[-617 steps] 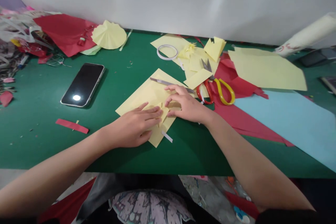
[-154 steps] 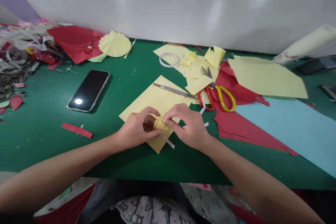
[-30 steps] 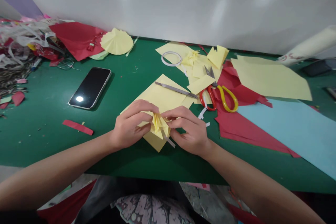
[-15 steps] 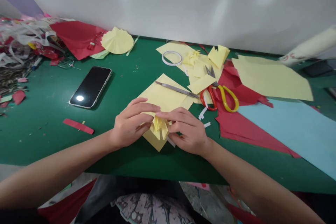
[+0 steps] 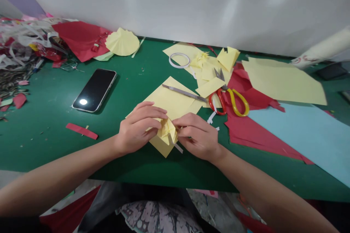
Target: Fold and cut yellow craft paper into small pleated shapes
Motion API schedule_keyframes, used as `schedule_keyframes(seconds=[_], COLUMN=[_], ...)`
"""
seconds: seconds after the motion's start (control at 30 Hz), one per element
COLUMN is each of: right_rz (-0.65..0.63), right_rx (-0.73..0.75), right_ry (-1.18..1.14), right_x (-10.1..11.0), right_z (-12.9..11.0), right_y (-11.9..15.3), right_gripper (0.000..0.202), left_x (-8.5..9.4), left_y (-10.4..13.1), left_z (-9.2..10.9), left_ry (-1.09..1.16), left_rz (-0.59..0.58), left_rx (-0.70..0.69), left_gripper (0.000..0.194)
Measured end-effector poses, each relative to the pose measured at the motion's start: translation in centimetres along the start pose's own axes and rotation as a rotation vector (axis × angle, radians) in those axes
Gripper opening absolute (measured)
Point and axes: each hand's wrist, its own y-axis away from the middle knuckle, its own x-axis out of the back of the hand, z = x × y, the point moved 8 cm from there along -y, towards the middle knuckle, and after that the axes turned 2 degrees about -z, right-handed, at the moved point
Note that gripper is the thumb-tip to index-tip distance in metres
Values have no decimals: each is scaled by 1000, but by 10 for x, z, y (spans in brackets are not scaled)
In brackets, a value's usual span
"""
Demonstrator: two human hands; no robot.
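1. Head view, left hand: the left hand [image 5: 138, 127] comes in from the lower left, forearm slanting up over the near edge of the green bench [image 5: 117, 165]. Its back is up, the knuckles arched, and its fingers are bent and closed on the left side of the folded yellow piece [image 5: 168, 131] (the thumb is mostly tucked out of sight).
2. Head view, right hand: the right hand [image 5: 198, 136] reaches in from the lower right, wrist angled inward. Its fingers are curled and drawn together, clamped on the right side of the same piece.
3. Head view, between the hands: the folded yellow piece is over the near part of a flat yellow sheet [image 5: 166, 96], its creased points spread. Whether it touches the sheet, I cannot tell. A slim metal blade [image 5: 182, 92] lies across the sheet beyond the hands, and a white strip [image 5: 178, 148] sticks out at the near side.
4. Head view, around them: scissors [image 5: 238, 105] with one red and one yellow handle lie to the right; a phone [image 5: 95, 90] lies to the left.
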Motion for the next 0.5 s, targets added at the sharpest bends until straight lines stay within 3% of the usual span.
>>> schedule_keyframes(seconds=[0.3,0.5], right_rz=[17,0], right_rx=[-147,-93], right_ry=[-148,0], right_x=[-2,-3], right_z=[16,9], right_y=[7,3], right_gripper=[25,22], left_x=[1,1], left_y=[0,-1], left_z=[1,4], left_ry=[27,-9], left_rz=[10,-4], left_rx=[-23,-37], left_gripper=[17,17])
